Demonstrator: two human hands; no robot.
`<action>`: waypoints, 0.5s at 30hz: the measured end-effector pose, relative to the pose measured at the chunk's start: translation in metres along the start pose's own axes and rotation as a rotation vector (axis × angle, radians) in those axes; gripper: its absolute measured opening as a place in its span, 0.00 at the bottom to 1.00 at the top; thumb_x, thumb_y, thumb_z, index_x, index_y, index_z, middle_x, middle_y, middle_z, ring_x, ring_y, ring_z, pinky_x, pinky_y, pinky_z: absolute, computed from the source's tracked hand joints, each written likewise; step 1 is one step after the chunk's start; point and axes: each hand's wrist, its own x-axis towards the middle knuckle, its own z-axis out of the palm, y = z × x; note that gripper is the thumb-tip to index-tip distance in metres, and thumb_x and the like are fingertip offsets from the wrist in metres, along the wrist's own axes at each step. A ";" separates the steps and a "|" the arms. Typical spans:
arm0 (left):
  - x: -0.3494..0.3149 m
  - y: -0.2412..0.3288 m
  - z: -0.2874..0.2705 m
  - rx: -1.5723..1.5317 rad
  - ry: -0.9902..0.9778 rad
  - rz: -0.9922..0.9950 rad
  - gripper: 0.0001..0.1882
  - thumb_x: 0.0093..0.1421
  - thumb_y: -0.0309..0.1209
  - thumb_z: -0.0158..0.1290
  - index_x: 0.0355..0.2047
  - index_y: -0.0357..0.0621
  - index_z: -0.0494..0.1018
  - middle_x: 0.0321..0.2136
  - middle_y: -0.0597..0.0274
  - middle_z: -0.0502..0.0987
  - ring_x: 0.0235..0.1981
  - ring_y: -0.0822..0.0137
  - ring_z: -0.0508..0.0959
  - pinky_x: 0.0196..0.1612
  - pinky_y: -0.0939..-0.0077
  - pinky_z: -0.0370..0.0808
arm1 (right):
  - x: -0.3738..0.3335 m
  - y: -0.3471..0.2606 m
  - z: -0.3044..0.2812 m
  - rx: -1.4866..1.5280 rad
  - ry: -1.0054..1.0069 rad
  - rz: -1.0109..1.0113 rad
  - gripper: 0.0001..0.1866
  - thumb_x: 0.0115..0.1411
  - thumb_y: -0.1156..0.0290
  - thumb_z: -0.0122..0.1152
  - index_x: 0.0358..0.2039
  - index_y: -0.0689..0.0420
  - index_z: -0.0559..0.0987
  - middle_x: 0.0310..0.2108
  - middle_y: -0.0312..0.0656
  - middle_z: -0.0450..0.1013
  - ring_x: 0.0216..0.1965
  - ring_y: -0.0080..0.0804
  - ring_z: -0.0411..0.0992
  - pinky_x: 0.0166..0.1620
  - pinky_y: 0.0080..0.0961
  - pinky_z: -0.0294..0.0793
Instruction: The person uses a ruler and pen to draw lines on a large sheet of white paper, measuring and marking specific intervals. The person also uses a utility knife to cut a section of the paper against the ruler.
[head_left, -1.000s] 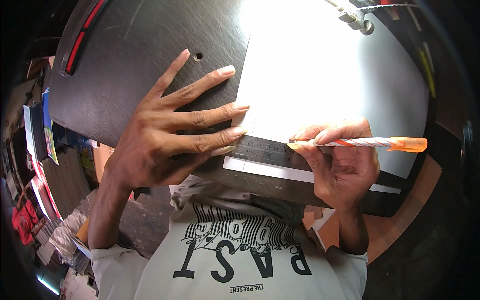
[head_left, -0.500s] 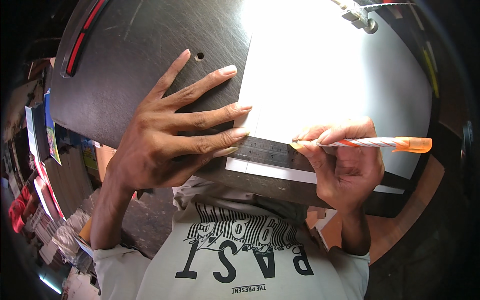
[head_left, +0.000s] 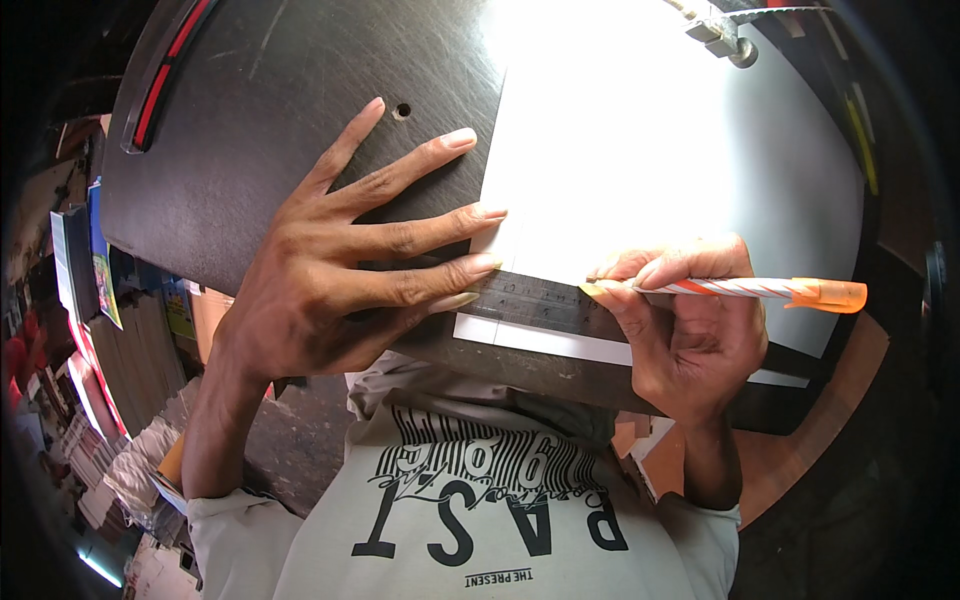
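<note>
One striped pen (head_left: 735, 288) with an orange end lies nearly level in the right hand (head_left: 705, 325), whose grip is closed on it, thumb and fingers pinching near the tip; the tip itself is hard to make out, close to the upper edge of one dark ruler (head_left: 545, 308). The ruler lies across the lower part of one white sheet (head_left: 690, 190), which shows above it and as a narrow strip below. The right forearm rises from below, palm turned inward and the lower fingers curled. The left hand (head_left: 320, 265) lies back upward, its grip empty and spread, all five digits fanned: thumb and index at the ruler's left end, middle fingertip on the sheet's left edge, the other two over the dark worktop (head_left: 250, 140). Beyond the fingers are one round hole (head_left: 402, 111), one red-and-black strip (head_left: 165, 85) at upper left and one metal fitting (head_left: 722, 38) at upper right.
</note>
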 end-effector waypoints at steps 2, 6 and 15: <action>0.000 0.001 -0.001 -0.006 -0.001 -0.010 0.18 0.49 0.43 0.68 0.43 0.70 0.84 0.54 0.73 0.81 0.69 0.51 0.66 0.75 0.34 0.46 | 0.000 -0.001 0.000 -0.038 -0.026 0.011 0.10 0.57 0.86 0.69 0.35 0.70 0.74 0.35 0.47 0.75 0.34 0.37 0.83 0.35 0.25 0.84; -0.001 0.003 0.000 -0.018 0.003 -0.009 0.18 0.49 0.42 0.68 0.43 0.70 0.84 0.53 0.73 0.81 0.68 0.51 0.67 0.75 0.34 0.46 | -0.003 -0.005 0.001 -0.049 0.001 0.027 0.09 0.57 0.86 0.69 0.35 0.68 0.76 0.35 0.44 0.74 0.34 0.35 0.82 0.35 0.25 0.82; -0.002 0.003 -0.002 -0.001 -0.012 -0.010 0.19 0.50 0.41 0.68 0.44 0.70 0.84 0.54 0.73 0.81 0.68 0.52 0.67 0.75 0.35 0.47 | 0.000 -0.007 0.000 -0.116 -0.108 -0.042 0.15 0.55 0.94 0.64 0.39 0.68 0.71 0.35 0.44 0.71 0.33 0.29 0.78 0.41 0.32 0.84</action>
